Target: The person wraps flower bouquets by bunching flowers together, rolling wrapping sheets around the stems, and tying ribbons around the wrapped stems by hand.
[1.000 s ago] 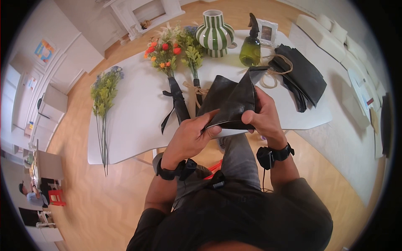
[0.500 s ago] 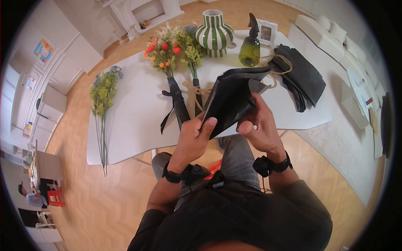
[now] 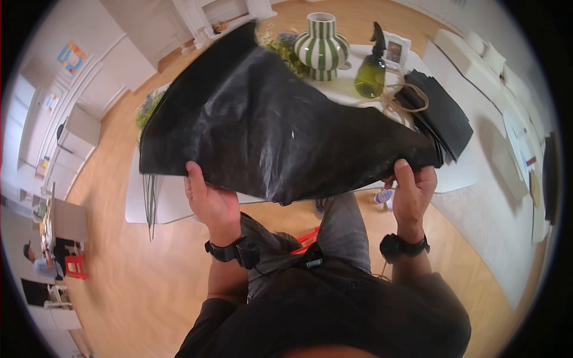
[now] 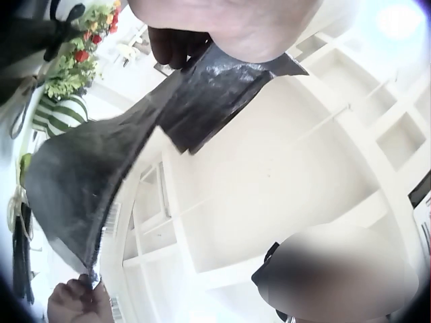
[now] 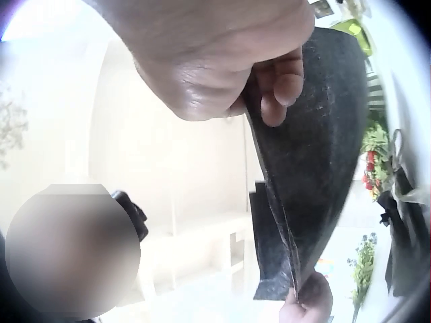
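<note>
A wide sheet of black wrapping paper (image 3: 239,119) is held up over the table, spread between both hands and creased down its middle. My left hand (image 3: 212,200) pinches its lower edge on the left, thumb on the near face. At the lower right edge, my right hand (image 3: 412,188) grips it the same way. In the left wrist view the paper (image 4: 81,168) sags in a curve between the hands. The right wrist view shows fingers (image 5: 289,87) against one face of the paper. In the head view the sheet hides most of the tied bouquets behind it.
On the table (image 3: 134,203) stand a green-striped vase (image 3: 322,51), a green spray bottle (image 3: 370,77) and a picture frame (image 3: 394,51). Folded black paper (image 3: 447,119) and twine (image 3: 418,101) lie at right. Flower stems (image 3: 149,206) overhang the left front edge. A red-flowered bouquet (image 4: 82,57) lies behind.
The folded black wrapping paper has been opened out into a wide sheet. My hands have moved apart, the left to the left and the right to the right, each holding an edge.
</note>
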`<state>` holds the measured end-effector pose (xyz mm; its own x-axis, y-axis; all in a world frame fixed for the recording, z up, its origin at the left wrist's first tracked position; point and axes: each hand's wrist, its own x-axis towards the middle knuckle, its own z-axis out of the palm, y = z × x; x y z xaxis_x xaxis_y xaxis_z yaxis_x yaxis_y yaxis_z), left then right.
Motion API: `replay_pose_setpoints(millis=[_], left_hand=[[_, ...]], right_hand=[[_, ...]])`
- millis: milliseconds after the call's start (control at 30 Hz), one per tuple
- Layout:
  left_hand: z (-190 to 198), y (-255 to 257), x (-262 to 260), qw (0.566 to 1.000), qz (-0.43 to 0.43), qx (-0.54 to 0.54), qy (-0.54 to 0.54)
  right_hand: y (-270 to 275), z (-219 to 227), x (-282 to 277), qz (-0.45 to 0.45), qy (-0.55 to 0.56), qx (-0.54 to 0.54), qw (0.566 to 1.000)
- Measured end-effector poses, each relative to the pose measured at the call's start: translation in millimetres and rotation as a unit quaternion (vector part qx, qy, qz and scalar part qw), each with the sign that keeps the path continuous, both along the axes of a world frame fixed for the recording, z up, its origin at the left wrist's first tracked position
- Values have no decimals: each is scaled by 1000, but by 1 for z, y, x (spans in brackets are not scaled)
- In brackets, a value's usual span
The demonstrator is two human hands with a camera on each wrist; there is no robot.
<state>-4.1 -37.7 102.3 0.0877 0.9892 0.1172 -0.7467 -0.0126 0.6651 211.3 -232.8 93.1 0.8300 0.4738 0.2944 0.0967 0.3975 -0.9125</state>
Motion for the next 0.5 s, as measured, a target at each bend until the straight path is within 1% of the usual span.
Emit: replay_pose_setpoints(millis=[33,67,133,167,200,267,300,333,367,400,467,500], left_hand=[[-13,8,-12,999,-30,31,-32],[-28,15,-21,999,-21,31,-31],[-59,22,-35,1000,12,-17,-19],[-66,19,-38,1000,9,-27,-6],[-71,16,-43,999,13,-31,-4],[-81,12,-52,997,-13,-70,32],[-86,12,-57,997,-12,-74,31],[-91,13,-64,993,-6,-94,72],[-90,14,-70,987,0,-113,112],[-90,14,-74,987,1,-116,111],[-86,13,-81,985,2,-122,122],[-91,16,-88,985,-3,-125,120]], right_hand=[[3,0,-2,-26,41,7,999],[0,-9,1,-17,41,7,999],[-12,-41,15,17,117,-63,991],[-12,-50,17,18,132,-77,988],[-11,-59,20,21,134,-81,987],[-13,-75,27,42,203,-175,962],[-12,-81,30,44,212,-194,957],[-13,-84,31,45,211,-198,956],[-11,-83,31,25,210,-201,957],[-10,-82,31,4,208,-203,957],[-10,-79,34,8,216,-204,955],[-12,-77,37,13,226,-201,953]])
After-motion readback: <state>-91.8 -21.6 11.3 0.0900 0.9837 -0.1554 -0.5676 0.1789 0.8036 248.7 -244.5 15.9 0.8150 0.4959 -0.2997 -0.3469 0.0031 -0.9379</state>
